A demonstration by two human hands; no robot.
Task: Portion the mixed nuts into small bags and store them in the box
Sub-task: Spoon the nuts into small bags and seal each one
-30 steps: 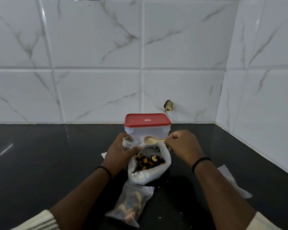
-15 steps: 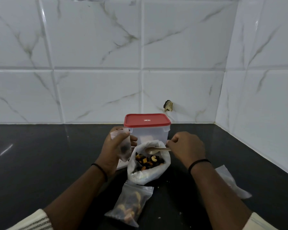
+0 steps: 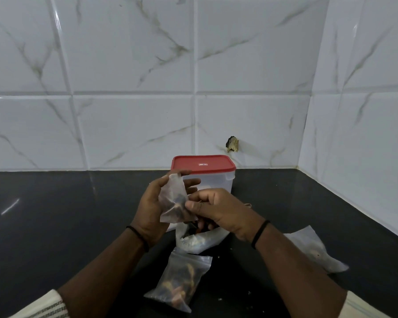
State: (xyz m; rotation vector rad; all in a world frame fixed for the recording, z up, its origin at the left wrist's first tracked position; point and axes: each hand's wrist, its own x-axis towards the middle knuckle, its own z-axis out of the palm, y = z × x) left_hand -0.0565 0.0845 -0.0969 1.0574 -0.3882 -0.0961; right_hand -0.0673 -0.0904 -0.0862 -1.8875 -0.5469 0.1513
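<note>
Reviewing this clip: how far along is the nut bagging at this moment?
Done: one filled clear zip bag lies on the black counter. In hand: the left hand holds a small clear bag with some nuts, the right hand pinching its edge. Left: the large white bag of mixed nuts remains, and the red-lidded plastic box is closed.

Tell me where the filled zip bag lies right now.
In the head view, the zip bag lies on the black counter at bottom centre, between the forearms, just in front of the open nut bag.
</note>
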